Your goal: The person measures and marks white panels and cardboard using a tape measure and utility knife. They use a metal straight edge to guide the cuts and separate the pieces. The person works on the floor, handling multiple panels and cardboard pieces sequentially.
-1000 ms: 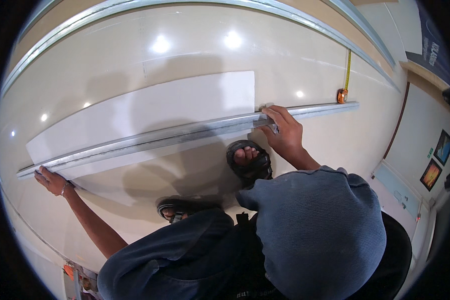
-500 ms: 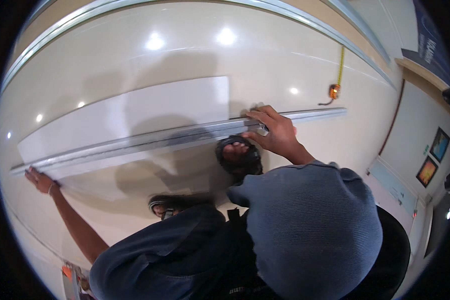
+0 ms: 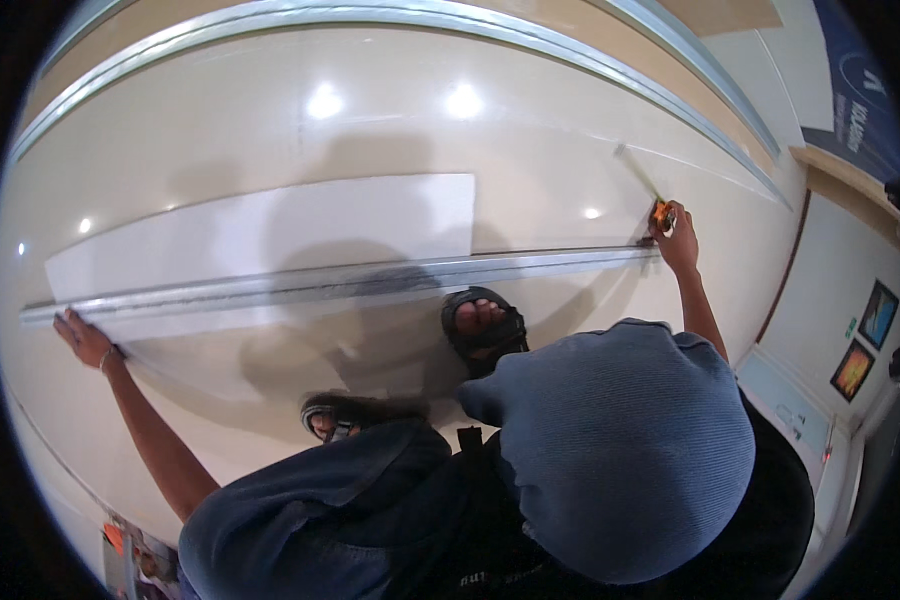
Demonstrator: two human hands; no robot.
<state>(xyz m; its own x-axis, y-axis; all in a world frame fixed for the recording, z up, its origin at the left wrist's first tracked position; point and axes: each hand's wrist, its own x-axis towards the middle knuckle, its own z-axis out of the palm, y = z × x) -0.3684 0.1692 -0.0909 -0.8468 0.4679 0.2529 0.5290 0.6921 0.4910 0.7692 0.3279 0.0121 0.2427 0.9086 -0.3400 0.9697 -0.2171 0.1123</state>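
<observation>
1 bright-orange tape measure [image 3: 661, 214] (pale, blurred blade [image 3: 641, 174] out)

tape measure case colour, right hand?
The tape measure case is mostly orange; head view shows it best.

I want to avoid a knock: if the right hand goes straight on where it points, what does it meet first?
Past the tape measure in the right hand, probably the long metal rail farther ahead; depth and height are hard to judge.
</observation>
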